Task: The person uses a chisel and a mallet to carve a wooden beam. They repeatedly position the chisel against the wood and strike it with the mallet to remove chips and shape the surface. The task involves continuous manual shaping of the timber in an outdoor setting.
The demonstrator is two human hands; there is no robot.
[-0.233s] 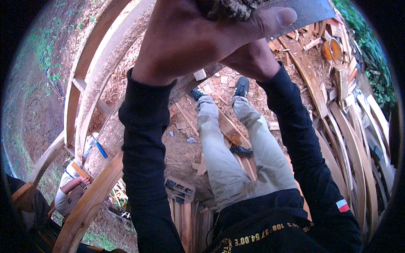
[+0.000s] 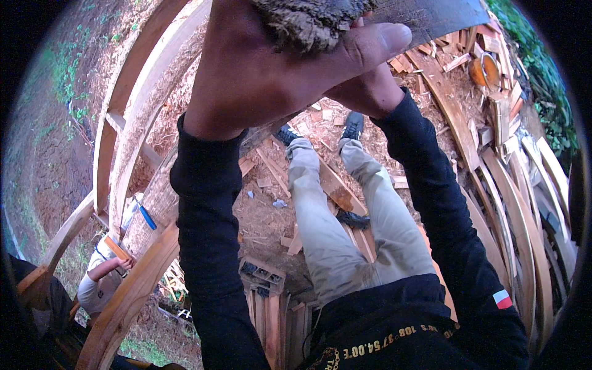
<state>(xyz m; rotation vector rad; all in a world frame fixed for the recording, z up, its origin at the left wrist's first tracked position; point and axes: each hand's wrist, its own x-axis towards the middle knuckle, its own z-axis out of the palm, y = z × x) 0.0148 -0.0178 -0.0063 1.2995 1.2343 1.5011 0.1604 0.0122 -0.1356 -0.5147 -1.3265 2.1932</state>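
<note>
High in the view, my left hand [image 2: 253, 80] is closed around a piece of wood with a ragged, frayed end [image 2: 314, 28]. Its thumb stretches to the right across the front. A flat, dark grey blade-like plate [image 2: 438, 15] extends from there toward the upper right; how it joins the wood is hidden. My right hand [image 2: 367, 92] is behind and below the left thumb, its fingers out of sight. Under my hands a wooden beam [image 2: 262, 137] partly shows.
Curved timber ribs [image 2: 132, 105] rise on the left, where another person [image 2: 102, 277] holds a piece of wood. A blue-handled tool [image 2: 145, 214] lies on timber nearby. Stacked planks [image 2: 512, 209] and an orange round container [image 2: 485, 71] are at right. Wood scraps litter the ground around my feet.
My left hand has shifted down and a little left, bringing more of the frayed wood into view. The grey plate and both forearms have moved slightly too.
</note>
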